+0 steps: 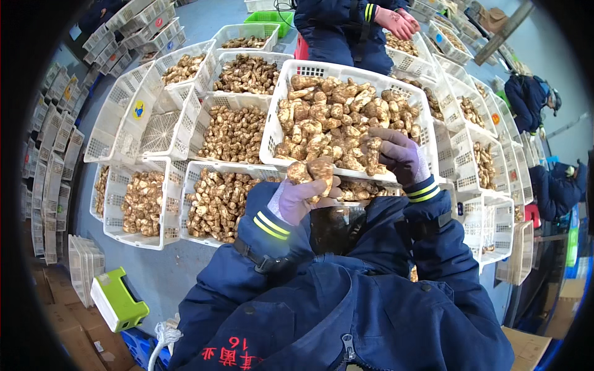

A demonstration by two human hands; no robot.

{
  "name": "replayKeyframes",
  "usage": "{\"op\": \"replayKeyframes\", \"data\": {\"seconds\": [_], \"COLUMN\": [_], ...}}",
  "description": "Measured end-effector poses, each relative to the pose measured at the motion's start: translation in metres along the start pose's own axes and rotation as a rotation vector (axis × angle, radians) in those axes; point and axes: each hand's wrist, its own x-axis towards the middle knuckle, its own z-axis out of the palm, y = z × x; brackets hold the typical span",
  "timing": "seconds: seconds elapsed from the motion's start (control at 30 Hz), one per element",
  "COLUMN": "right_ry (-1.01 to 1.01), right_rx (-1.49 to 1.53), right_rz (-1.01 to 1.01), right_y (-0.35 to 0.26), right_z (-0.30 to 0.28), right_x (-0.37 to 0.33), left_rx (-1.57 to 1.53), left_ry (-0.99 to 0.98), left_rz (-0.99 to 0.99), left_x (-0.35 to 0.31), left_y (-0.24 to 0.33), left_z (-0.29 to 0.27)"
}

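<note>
A white plastic crate (pixel 277 127) heaped with tan mushrooms (pixel 334 117) sits right in front of me. My left hand (pixel 300 196), in a purple glove, grips two tan mushrooms (pixel 311 170) just at the crate's near rim. My right hand (pixel 399 154), also in a purple glove, reaches into the crate's near right corner and closes around a mushroom (pixel 373 151) in the pile. Both forearms are in dark blue sleeves with yellow stripes.
More white crates of mushrooms (pixel 232 133) spread to the left and far side, one empty crate (pixel 158 133) among them. Another person's gloved hands (pixel 396 21) work at the far side. Other people in blue stand at right (pixel 557 188). A green-and-white device (pixel 117 300) lies on the floor at lower left.
</note>
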Motion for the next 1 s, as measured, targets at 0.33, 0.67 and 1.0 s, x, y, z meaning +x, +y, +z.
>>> {"op": "replayKeyframes", "data": {"seconds": [0.33,0.67,1.0], "right_ry": [0.041,0.088,-0.069], "right_rx": [0.019,0.192,0.055], "right_rz": [-0.246,0.095,0.177], "right_y": [0.013,0.02,0.022], "right_z": [0.059,0.067,0.087], "right_x": [-0.026,-0.028,0.005], "left_rx": [-0.141,-0.095,0.343], "left_ry": [0.186,0.166,0.218], "left_rz": [0.12,0.177,0.451], "left_x": [0.009,0.008,-0.047], "left_y": [-0.033,-0.034,0.022], "left_z": [0.026,-0.012,-0.055]}}
